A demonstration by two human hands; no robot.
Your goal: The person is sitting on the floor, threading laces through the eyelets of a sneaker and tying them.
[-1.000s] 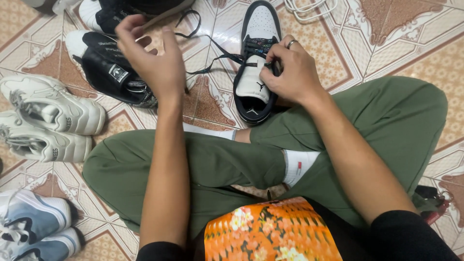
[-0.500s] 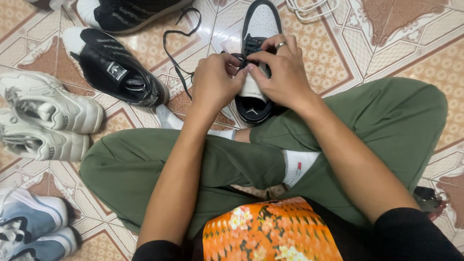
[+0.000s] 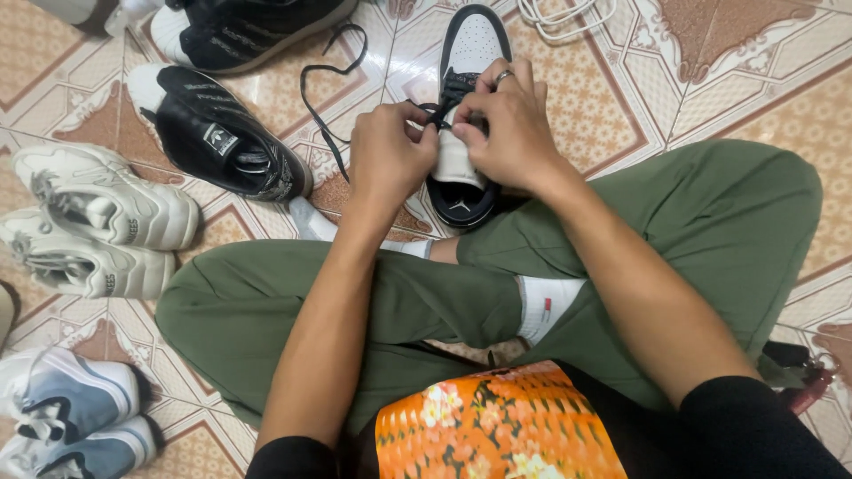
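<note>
A black and white sneaker (image 3: 470, 44) lies on the tiled floor in front of my crossed legs, toe pointing away. My left hand (image 3: 388, 160) pinches its black lace (image 3: 319, 106) at the eyelets on the left side. My right hand (image 3: 506, 124), with a ring on one finger, grips the shoe's tongue and lacing area from the right. The loose end of the lace trails in a loop to the left across the floor. The middle of the shoe is hidden under my fingers.
A black sneaker (image 3: 222, 133) lies left of the shoe, another black one (image 3: 240, 27) above it. Two white sneakers (image 3: 98, 222) sit at the left edge, a blue-grey pair (image 3: 62, 417) at bottom left. White laces (image 3: 559, 13) lie at top right.
My left hand came down from the raised lace to the shoe's eyelets and now meets my right hand there. The lace has gone slack and loops on the floor.
</note>
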